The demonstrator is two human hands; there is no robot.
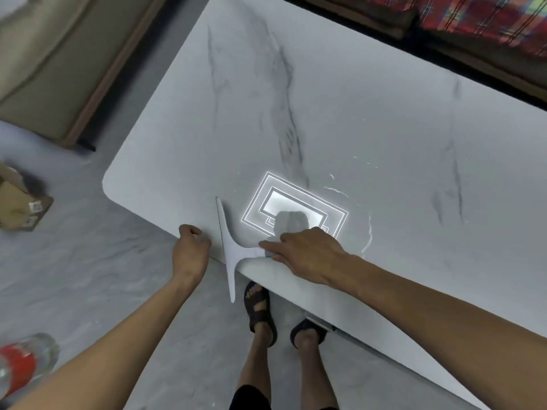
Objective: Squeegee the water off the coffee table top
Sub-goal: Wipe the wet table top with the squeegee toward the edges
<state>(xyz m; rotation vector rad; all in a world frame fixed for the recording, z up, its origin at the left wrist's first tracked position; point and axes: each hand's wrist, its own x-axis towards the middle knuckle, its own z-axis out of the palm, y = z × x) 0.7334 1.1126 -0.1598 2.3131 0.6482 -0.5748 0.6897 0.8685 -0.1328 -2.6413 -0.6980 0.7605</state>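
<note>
White T-shaped squeegee (230,252) overhangs the edge of the smooth grey-veined marble bench (325,113), handle gripped by the right hand (305,255), left hand (191,250) loosely curled, empty, just beside its blade.

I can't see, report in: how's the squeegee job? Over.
Right hand grips squeegee at table near edge. Left hand beside, empty. Water streaks to the right.

floor (88,276): grey, marbled, 6 to 9 o'clock | 10 o'clock: beige upholstered sofa (44,69) on a wooden base (112,81) | 1 o'clock: red plaid cushion (488,19) on a dark wooden seat (370,16) | 9 o'clock: cardboard box (17,208) on floor | 8 o'clock: blurred clear bottle (23,365), red label | light: soft, even
</note>
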